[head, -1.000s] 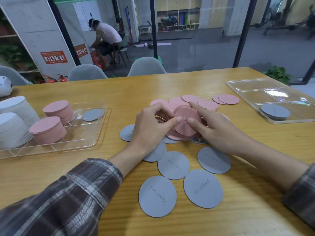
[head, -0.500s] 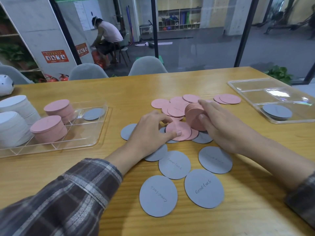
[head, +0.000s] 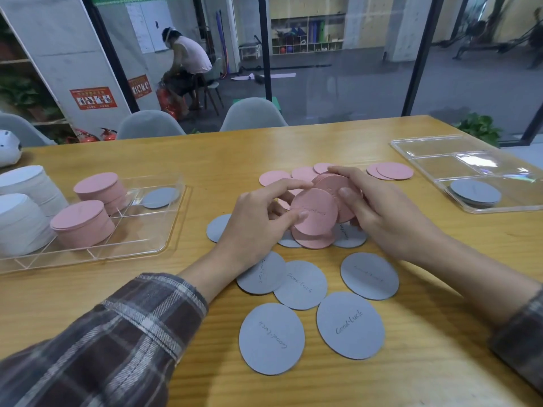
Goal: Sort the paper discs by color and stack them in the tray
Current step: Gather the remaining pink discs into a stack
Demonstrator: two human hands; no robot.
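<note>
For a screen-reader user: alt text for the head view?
The right hand grips a stack of pink discs while the left hand pinches one pink disc. Grey discs lie loose on the table, between two clear trays.

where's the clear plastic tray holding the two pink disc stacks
In the head view the clear plastic tray lies on the left of the wooden table, between the white disc stacks at the left edge and the person's left hand.

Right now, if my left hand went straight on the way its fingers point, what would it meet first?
Probably the pink stack gripped by your right hand: the left hand, pinching one pink disc, points toward it. Depth is hard to judge.
</note>
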